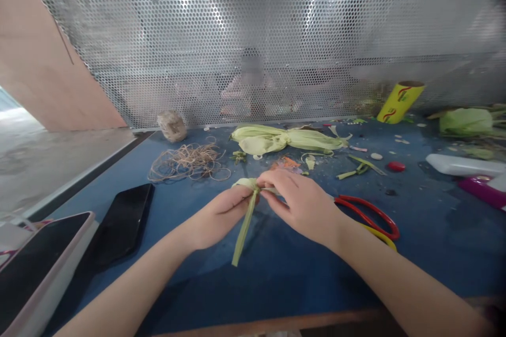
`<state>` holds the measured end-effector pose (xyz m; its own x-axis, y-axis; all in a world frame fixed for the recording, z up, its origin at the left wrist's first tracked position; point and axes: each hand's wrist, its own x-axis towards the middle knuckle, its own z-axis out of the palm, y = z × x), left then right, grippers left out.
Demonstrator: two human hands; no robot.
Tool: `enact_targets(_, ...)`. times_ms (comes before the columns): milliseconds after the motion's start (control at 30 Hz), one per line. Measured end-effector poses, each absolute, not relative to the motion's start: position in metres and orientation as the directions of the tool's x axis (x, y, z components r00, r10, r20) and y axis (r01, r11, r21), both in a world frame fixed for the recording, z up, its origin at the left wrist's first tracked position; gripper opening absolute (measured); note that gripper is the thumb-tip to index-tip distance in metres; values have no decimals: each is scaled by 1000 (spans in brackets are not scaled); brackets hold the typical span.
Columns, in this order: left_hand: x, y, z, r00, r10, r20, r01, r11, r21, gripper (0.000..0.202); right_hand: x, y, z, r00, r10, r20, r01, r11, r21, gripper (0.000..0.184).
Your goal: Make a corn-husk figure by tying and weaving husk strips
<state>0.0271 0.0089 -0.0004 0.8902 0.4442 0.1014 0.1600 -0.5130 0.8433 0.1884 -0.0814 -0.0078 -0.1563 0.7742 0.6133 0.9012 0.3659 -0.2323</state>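
Observation:
Both my hands meet over the middle of the blue table (284, 268). My left hand (219, 215) is closed, pinching a pale green corn-husk strip (244, 223) whose long end hangs down toward me. My right hand (302, 202) is closed too, its fingers gripping the same husk strip at its folded top end. A bundle of green corn husks (284, 140) lies just beyond my hands.
Red-handled scissors (369, 215) lie right of my right hand. A heap of tan rubber bands (190, 162) and a stone (172, 125) sit at the left back. Two dark phones (120, 223) lie at left. A yellow roll (399, 102), more husks (466, 122), a red cap (396, 166) and a perforated metal screen (276, 36) stand behind.

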Motion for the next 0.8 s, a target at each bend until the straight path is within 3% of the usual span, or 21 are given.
enact_targets(233,26,-2,-19,834,536,129,-80,-113,990,30,185,-85,-6,-311,634,708,854,513,-83,32)
enact_targets(333,27,-3,-30,829,543,137,-131,-49,990,37,179,-84,-9,-204,625,754,828,520,-208,27)
enact_targets(433,30,-5,-32,847,487,212,-168,-133,977,45,173,-83,-11,14,638,770,801,454,-390,9)
enact_targets(500,31,-7,-30,849,463,252,-164,-222,961,47,172,-84,-12,88,637,766,816,395,-422,5)
enact_targets(567,31,-9,-28,843,453,289,-124,-360,925,49,172,-84,-12,67,625,778,869,346,-353,10)
enact_targets(733,32,-7,-31,848,392,357,-44,-619,784,62,173,-83,-12,-189,552,812,960,278,35,19)
enact_targets(800,33,-6,-34,861,391,326,18,-663,748,65,173,-81,-12,-233,554,799,955,287,79,22)
